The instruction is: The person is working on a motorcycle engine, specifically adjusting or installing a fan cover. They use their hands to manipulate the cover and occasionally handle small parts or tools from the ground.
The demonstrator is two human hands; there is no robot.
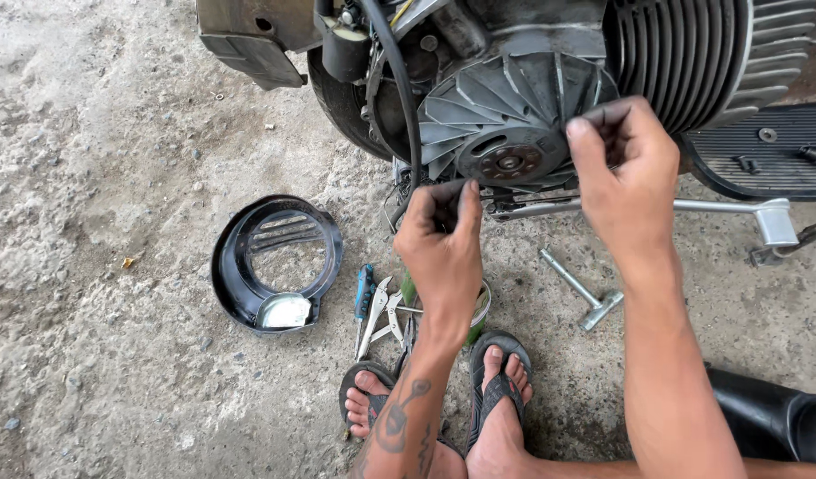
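Hands at finned flywheel [505, 124]: left hand [443, 244] pinched, right hand [625, 173] curled; contents indiscernible. Black round cover [275, 262] on ground.

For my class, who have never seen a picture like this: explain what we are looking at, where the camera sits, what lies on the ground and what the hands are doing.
The camera sits on a person's head and looks down, so the two bare arms and the feet in sandals are that person's own. They crouch on a rough concrete floor before a small engine. Its grey finned fan wheel is uncovered.

The left hand and the right hand are both raised in front of the wheel, fingers pinched. Whether they hold something small between them is too fine to tell.

On the ground lie a round black cover, locking pliers, a blue-handled tool and a T-shaped metal wrench.
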